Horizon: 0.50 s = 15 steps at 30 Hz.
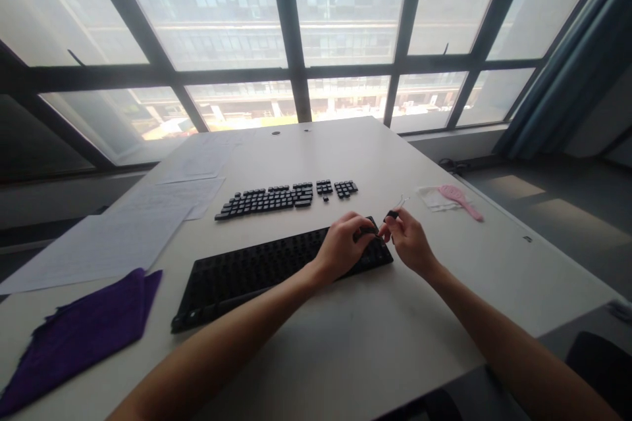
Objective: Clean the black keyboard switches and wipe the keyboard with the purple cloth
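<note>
The right hand (pixel 409 240) pinches a small black piece (pixel 392 215) between thumb and fingertips, just above the right end of the keyboard (pixel 266 270); a thin pale wire (pixel 403 200) sticks out beyond it, and it is too small to tell whether the two are joined. The left hand (pixel 343 247) lies on that same end of the keyboard with its fingers curled, touching it, though whether it grips cannot be told. The keyboard sits bare of caps, near the front of the white table (pixel 375 342). Behind it, loose keycaps (pixel 286 198) lie in rows. To the right lie a pink brush (pixel 460 200) and a white cloth (pixel 430 198); to the left, paper sheets (pixel 123 230) and a purple cloth (pixel 83 329).
</note>
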Each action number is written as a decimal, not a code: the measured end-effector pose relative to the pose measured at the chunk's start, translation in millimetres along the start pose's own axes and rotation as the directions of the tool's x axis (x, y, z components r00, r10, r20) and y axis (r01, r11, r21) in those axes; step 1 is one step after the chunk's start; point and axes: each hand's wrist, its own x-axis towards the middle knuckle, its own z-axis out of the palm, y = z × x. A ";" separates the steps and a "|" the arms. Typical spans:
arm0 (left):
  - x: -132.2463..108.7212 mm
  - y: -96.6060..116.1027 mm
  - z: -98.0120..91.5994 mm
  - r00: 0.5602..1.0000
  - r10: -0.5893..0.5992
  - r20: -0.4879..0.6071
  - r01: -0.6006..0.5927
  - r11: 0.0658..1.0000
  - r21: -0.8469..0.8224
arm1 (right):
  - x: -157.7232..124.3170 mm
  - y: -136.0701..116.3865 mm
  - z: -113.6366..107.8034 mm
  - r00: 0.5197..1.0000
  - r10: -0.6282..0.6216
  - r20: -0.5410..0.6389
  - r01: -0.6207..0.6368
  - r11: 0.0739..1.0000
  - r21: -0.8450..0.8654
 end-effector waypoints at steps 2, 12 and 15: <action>21.8 -14.5 -10.7 0.999 -0.036 -0.039 0.039 0.996 0.080 | 1.7 1.0 -1.3 0.998 -0.012 -0.056 0.013 1.000 0.010; 100.1 -91.3 8.5 0.983 -0.016 0.183 -0.059 0.914 0.401 | 3.4 6.6 -3.2 0.993 -0.059 -0.105 0.064 0.997 0.042; 101.1 -97.1 15.8 0.976 -0.011 0.219 -0.086 0.898 0.431 | 3.9 5.9 -5.3 0.992 -0.058 -0.115 0.064 0.996 0.056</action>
